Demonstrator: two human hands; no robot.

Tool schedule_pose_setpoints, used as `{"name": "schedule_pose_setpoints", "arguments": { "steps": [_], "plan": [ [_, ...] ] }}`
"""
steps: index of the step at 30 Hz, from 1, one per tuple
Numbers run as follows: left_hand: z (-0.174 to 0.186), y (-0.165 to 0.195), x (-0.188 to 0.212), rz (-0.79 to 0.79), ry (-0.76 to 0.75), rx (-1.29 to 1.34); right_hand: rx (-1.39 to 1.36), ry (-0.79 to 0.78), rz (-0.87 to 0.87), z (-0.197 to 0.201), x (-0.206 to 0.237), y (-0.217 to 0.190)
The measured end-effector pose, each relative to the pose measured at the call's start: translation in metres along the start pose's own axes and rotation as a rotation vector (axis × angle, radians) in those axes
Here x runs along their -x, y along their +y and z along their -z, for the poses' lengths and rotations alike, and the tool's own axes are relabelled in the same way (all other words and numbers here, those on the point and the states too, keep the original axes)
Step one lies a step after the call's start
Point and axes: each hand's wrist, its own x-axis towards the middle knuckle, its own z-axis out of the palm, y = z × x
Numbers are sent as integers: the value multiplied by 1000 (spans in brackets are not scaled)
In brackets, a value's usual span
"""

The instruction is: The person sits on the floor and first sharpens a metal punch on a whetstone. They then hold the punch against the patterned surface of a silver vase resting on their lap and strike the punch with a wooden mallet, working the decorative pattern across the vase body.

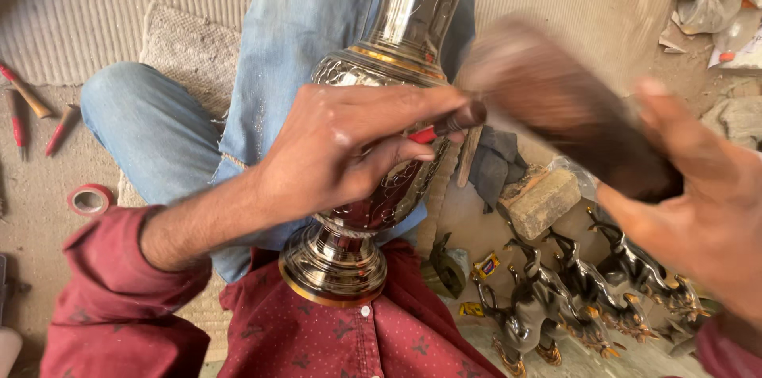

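A tall, dark polished metal vase with gold bands and engraved patterns (381, 108) lies tilted across the person's lap, its flared round foot resting against the red patterned shirt (317, 330) and its neck running up along the blue-jeaned leg (262, 53).

The left hand (341, 152) lies over the belly of the vase, fingers curled and pinched around a thin red-handled engraving tool with a dark metal tip (448, 126); the tip stands just off the vase's right side, near its gold shoulder band.

The right hand (698, 211), to the right of the vase, grasps the lower end of a dark brown wooden mallet (556, 100), which is blurred. Its upper end hovers just right of the vase's shoulder, close above the tool's tip.

Right of the vase's foot, on the floor, stands a group of small dark metal horse figurines with gold hooves (571, 291). Above them, just right of the vase's belly, sits a tan rectangular block (544, 202), with a dark grey cloth (496, 160) beside it.

Far left of the vase, several red-handled hand tools (32, 108) lie on the dusty floor, and below them a roll of red tape (90, 199). A woven beige mat (186, 49) lies under the leg, left of the vase's neck.
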Motion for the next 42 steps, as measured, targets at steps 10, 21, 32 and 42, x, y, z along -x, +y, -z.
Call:
{"name": "schedule_pose_setpoints", "arguments": {
  "steps": [10,21,32,42],
  "plan": [
    [11,-14,-53,-170,-346,74,-63,357,2,-55,72,67],
    [13,-33,-118,-312,-545,152,-312,494,-158,-105,78,90],
    [19,-83,-181,-192,-835,261,153,533,-56,-88,27,110],
    [22,-59,-176,338,161,187,1,333,177,-27,-82,143]
  ]
}}
